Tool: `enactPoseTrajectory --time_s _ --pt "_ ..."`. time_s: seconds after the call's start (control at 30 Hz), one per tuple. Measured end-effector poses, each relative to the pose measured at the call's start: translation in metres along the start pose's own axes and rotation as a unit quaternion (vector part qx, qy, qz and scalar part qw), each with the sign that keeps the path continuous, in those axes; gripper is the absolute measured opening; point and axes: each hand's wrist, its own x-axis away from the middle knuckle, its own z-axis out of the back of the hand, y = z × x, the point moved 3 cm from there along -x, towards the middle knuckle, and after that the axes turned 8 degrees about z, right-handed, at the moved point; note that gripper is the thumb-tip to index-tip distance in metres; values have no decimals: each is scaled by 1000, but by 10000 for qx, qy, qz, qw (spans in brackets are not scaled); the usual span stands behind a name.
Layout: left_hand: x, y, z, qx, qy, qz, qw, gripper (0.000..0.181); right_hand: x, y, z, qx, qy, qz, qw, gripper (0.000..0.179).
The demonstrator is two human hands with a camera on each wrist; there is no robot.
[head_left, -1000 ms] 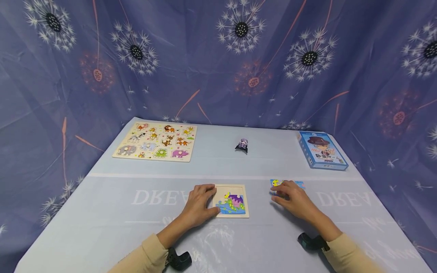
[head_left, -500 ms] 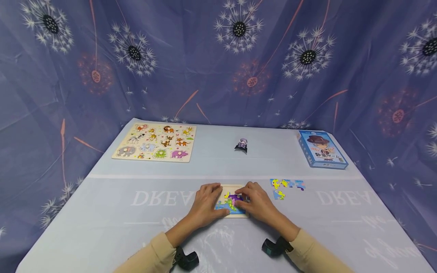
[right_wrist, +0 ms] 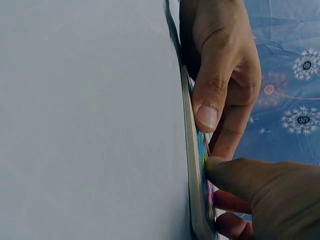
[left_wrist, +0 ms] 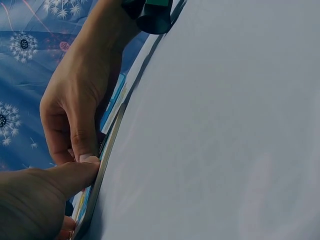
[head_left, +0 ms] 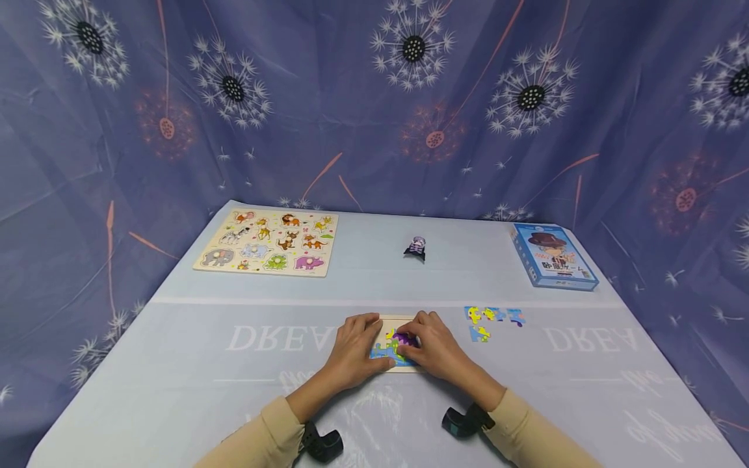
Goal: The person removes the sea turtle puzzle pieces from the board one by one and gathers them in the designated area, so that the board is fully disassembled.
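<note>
A small wooden jigsaw puzzle board (head_left: 394,318) lies on the table before me, partly filled with blue, green and purple pieces. My left hand (head_left: 353,351) grips its left side, thumb along the near edge and fingers toward the far edge. In the left wrist view the left thumb (left_wrist: 75,175) lies on the board's near border. My right hand (head_left: 435,348) reaches over the right half, thumb and fingertips pinching at a purple puzzle piece (head_left: 405,339). The right hand covers much of the picture there. In the right wrist view its thumb (right_wrist: 225,170) touches the coloured pieces.
Several loose puzzle pieces (head_left: 480,333) lie right of the board. At the back left is an animal peg puzzle (head_left: 266,242), at the back right a blue box (head_left: 554,257). A small dark-and-pink wrapped item (head_left: 416,247) sits at the back middle.
My right hand has come left from the loose pieces to the puzzle board, then shifted slightly further left over it. The left hand has slid a little right along the board.
</note>
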Motion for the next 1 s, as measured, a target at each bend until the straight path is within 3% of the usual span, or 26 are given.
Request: enactPoseTrajectory --time_s 0.23,0.5,1.0 --pt "0 0 -1 -9 -3 0 10000 69 -1 -1 2 -358 -76 -136 9992 28" --pt "0 0 0 -48 35 -24 10000 69 0 0 2 -341 1 -11 9994 33" --pt "0 -1 -1 52 17 -39 10000 69 0 2 0 -442 -35 -107 9990 25"
